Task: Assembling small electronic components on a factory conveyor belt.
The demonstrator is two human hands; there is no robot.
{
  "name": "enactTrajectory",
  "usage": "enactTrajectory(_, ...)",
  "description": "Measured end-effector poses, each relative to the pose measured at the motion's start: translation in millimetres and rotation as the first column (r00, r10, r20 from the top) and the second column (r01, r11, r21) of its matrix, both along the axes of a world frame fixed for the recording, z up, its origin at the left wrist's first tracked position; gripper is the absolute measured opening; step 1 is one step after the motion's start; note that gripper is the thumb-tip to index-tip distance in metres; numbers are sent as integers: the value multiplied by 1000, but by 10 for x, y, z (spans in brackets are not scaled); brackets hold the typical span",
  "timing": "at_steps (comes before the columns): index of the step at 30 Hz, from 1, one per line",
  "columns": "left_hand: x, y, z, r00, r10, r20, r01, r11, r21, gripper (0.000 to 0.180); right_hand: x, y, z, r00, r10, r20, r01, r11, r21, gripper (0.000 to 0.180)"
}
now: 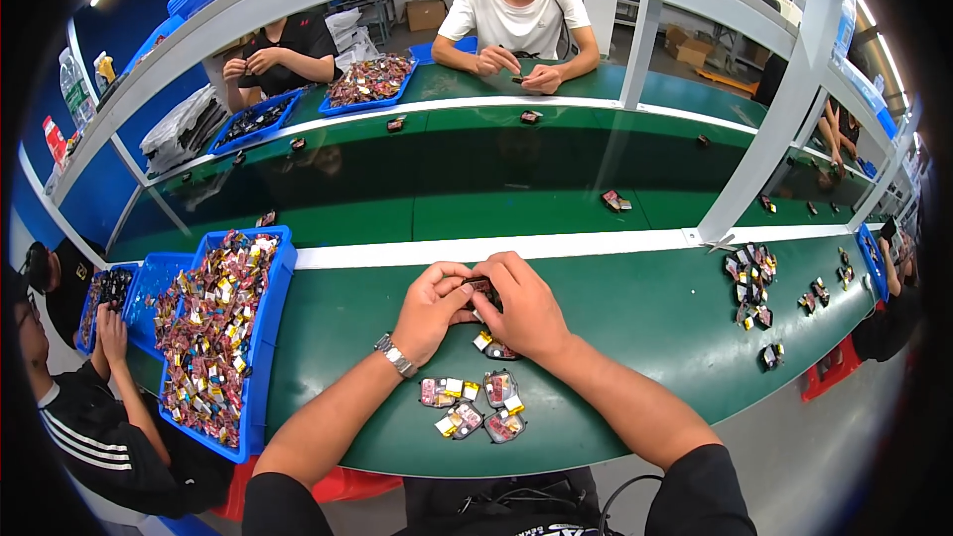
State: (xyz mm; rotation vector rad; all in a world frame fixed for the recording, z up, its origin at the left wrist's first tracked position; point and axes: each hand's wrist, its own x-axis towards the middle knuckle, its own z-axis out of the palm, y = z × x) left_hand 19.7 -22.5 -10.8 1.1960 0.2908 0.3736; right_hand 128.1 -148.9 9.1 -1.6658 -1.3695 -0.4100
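I had my left hand (429, 306) and my right hand (523, 306) brought together over the green work surface (635, 323) just below the white strip (496, 248), both with fingers curled shut around one small dark part (483, 289) pinched between them. Just beneath my hands lay a small cluster of similar flat parts with yellow tabs (475, 407), one of them half hidden under my right palm. A blue tray (260, 337) heaped with more parts sat off to my left, and a loose pile of parts (751, 283) lay well apart to my right.
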Motion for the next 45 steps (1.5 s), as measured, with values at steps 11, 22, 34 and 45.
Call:
enactTrajectory(11, 13, -7, -21, 990, 119, -77, -98, 966, 240, 18, 144, 33, -96, 837, 218, -502, -232, 972, 36, 13)
enactTrajectory(22, -7, 329, -77, 979, 199, -36, -153, 844, 514, 14, 1405, 828, -202, 698, -268, -664, 165, 963, -215, 16)
enactTrajectory(34, 4, 402, -144, 985, 167, -29, -126, 833, 539, 13, 503, 1, 42, 873, 13, -487, -251, 869, -427, 28)
enactTrajectory(45, -67, 78, 96, 982, -57, -183, 164, 740, 653, 21, 160, -626, 106, 947, 232, -223, -319, 761, -565, 39)
